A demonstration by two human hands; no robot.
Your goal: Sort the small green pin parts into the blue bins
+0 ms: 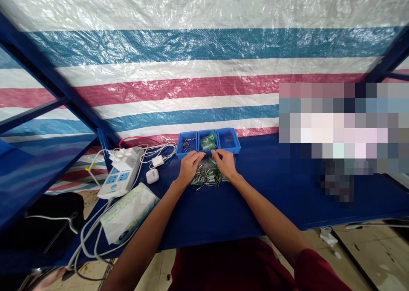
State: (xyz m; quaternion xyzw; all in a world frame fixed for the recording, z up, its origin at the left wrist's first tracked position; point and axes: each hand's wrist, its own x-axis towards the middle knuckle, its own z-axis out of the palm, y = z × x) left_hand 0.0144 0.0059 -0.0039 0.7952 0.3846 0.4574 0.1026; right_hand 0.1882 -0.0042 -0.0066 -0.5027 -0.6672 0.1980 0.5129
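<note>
Both my hands rest on a pile of small green parts and metal pins (208, 177) on the blue table (255, 197). My left hand (189, 165) lies over the pile's left side with fingers curled down. My right hand (225, 162) covers the right side, fingertips pinched near the pile's top. What either hand holds is too small to make out. Just behind the hands stand three small blue bins: the left bin (186, 143) holds metal pins, the middle bin (208, 141) green parts, the right bin (228, 139) looks nearly bare.
To the left lie a white power strip (119, 178) with plugs and cables, a white earbud case (152, 176) and a tissue pack (129, 212). A striped tarp (191, 69) hangs behind the table. A blurred area sits at the right.
</note>
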